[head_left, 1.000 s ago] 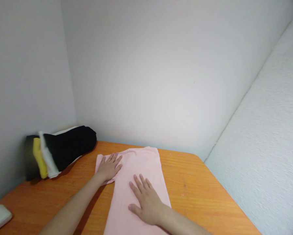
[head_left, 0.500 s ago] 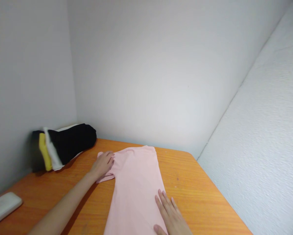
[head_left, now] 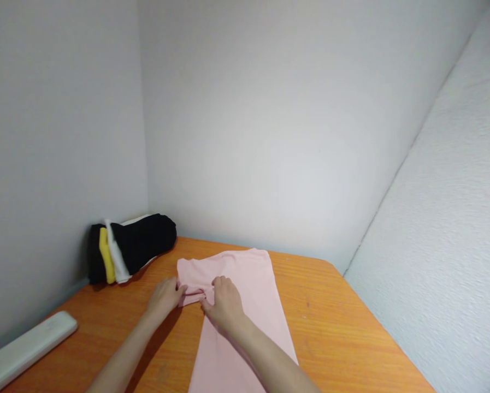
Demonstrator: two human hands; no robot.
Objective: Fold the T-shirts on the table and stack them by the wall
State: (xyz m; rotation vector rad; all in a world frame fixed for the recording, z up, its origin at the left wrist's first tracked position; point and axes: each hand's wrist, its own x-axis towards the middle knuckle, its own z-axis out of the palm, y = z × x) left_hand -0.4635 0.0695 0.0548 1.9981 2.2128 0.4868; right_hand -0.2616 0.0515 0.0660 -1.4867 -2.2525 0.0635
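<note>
A pale pink garment [head_left: 245, 305] lies folded lengthwise on the orange wooden table [head_left: 335, 327]. Its short sleeve sticks out to the left near the far end. My left hand [head_left: 165, 297] pinches the lower edge of that sleeve, fingers closed on the cloth. My right hand [head_left: 225, 303] rests beside it on the garment, fingers curled and gripping the same sleeve edge where it meets the body. Both forearms reach in from the bottom of the view.
A stack of folded clothes [head_left: 132, 246] in black, yellow and white leans in the far left corner against the wall. A long white case [head_left: 27, 346] lies at the table's left edge. Grey walls close in behind, left and right.
My right hand moved from the garment's right near edge up and left to the sleeve. My left hand slid down and closed on the sleeve's edge. The view shifted left.
</note>
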